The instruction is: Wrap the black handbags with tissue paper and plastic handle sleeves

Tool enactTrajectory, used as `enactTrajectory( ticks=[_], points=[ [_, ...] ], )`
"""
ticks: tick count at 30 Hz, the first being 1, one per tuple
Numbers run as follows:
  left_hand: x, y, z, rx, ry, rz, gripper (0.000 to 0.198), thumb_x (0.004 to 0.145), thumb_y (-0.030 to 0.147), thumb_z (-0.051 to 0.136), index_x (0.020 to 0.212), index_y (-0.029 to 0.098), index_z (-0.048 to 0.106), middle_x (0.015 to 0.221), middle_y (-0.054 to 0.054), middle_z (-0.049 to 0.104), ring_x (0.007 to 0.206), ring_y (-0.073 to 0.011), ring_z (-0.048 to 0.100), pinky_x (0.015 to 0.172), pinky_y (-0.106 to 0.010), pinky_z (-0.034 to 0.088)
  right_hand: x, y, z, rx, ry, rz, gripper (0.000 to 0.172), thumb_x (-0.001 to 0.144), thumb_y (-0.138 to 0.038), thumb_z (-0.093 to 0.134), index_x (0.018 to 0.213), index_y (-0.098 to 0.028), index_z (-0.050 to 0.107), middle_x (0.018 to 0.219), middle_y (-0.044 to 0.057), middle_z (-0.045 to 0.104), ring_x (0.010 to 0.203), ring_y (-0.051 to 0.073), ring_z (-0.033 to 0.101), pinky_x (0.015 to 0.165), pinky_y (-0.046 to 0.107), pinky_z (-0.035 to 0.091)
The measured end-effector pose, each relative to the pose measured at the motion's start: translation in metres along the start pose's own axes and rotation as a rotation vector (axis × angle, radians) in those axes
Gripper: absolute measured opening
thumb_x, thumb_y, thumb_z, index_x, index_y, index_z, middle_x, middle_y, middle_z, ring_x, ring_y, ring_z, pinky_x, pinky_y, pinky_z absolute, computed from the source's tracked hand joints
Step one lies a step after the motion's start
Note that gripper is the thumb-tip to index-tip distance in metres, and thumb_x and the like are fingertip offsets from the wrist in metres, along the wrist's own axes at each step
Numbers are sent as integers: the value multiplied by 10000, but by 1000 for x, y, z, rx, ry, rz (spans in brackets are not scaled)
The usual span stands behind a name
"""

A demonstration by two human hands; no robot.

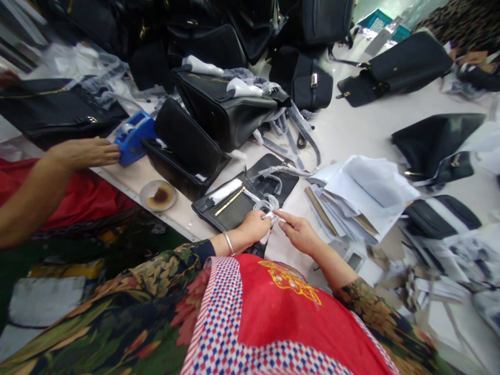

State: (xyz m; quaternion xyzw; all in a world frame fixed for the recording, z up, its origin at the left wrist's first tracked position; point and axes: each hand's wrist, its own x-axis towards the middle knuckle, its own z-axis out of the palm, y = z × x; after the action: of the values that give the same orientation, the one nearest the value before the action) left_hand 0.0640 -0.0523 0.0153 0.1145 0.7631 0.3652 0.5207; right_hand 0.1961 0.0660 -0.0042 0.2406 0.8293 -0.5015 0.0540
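A black bag (232, 208) with a gold zip lies open in front of me, its flap (283, 182) spread out to the far right. On it lies a coiled strap (266, 204) in clear and white wrapping. My left hand (252, 227), wearing a silver bangle, is closed around the lower end of this wrapped strap. From the right, my right hand (300, 233) meets the same white end with index finger and thumb. The exact grip between the fingertips is too small to make out. A white wrapped piece (226, 191) rests along the bag's upper edge.
Several black bags (234, 109) with wrapped straps crowd the table beyond. At left are a blue tape dispenser (135, 136), touched by another person's hand (84, 153), and a small dish (158, 195) with brown stuff. White paper sheets (359, 192) are piled at right.
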Motion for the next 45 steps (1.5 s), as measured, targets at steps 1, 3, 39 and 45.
enactTrajectory(
  ticks=[1, 3, 39, 45],
  points=[
    [0, 0, 0, -3, 0, 0, 177, 897, 205, 533, 803, 142, 670, 638, -43, 669, 533, -146, 609, 509, -221, 452, -1, 1, 1, -17, 2, -6, 468, 949, -316, 466, 1378, -181, 597, 1318, 84, 666, 1232, 232, 615, 1060, 387, 462],
    [0, 0, 0, -2, 2, 2, 181, 899, 200, 535, 781, 145, 659, 629, -39, 660, 520, -140, 602, 500, -217, 447, -2, 3, 2, -84, 10, -19, 457, 962, -309, 450, 1378, -196, 600, 1346, 92, 647, 1243, 235, 611, 1057, 381, 463],
    [7, -10, 0, -5, -28, 24, 206, 906, 250, 533, 876, 129, 698, 702, -72, 698, 561, -149, 609, 473, -220, 398, 12, -8, -13, 43, -50, -32, 612, 903, -371, 600, 1481, -215, 477, 544, -59, 503, 496, 109, 448, 534, 229, 352],
    [6, -6, 0, 40, -15, 25, 193, 908, 234, 533, 836, 130, 677, 656, -47, 662, 496, -123, 556, 461, -216, 379, -9, -14, 7, 639, -175, 113, 918, 866, -318, 556, 1608, -220, 25, 565, -113, 414, 442, 89, 301, 453, 202, 263]
  ],
)
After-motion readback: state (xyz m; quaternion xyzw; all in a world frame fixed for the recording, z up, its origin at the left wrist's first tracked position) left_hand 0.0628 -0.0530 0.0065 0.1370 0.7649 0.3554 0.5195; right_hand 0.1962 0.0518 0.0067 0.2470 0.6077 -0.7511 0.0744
